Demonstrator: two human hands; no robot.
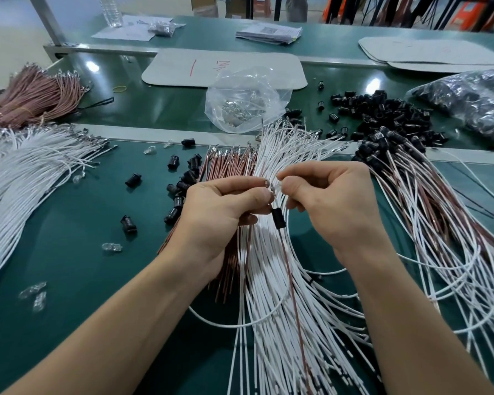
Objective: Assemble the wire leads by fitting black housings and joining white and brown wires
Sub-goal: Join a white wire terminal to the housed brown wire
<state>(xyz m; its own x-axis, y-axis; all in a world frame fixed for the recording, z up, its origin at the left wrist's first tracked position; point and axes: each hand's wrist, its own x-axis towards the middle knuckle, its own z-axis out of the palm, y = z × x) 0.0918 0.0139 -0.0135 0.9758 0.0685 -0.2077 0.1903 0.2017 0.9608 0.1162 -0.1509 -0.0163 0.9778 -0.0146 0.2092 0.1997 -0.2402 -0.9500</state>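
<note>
1. The green counter [69,252] carries a fan of white wires [268,323] that runs under both hands. A sheaf of brown wires [228,163] lies just left of it, partly hidden by the left hand [228,203].
2. Finished leads [439,223] with black ends spread at the right. A second white bundle [26,166] lies at the left, with a brown bundle [32,95] behind it.
3. Farther back are a clear bag [240,104] of metal bits, a heap of housings [382,112], a dark full bag [468,95], a white mat [226,67], papers [268,32] and a bottle [111,10].
4. The left hand and right hand [325,201] meet above the fan with fingers curled tight. Thumb and forefinger of each pinch a small clear part [274,186] between them. It is possibly a bulb, but it is too small to be sure.
5. One black housing [278,219] hangs just below that pinch, threaded on a single brown wire [293,280]. The wire trails down over the white fan.
6. Counted: two hands, one clear part held, one housing on the held wire. About a dozen loose housings [183,178] lie left of the hands, and about six clear pieces [111,247] are scattered on the counter.
</note>
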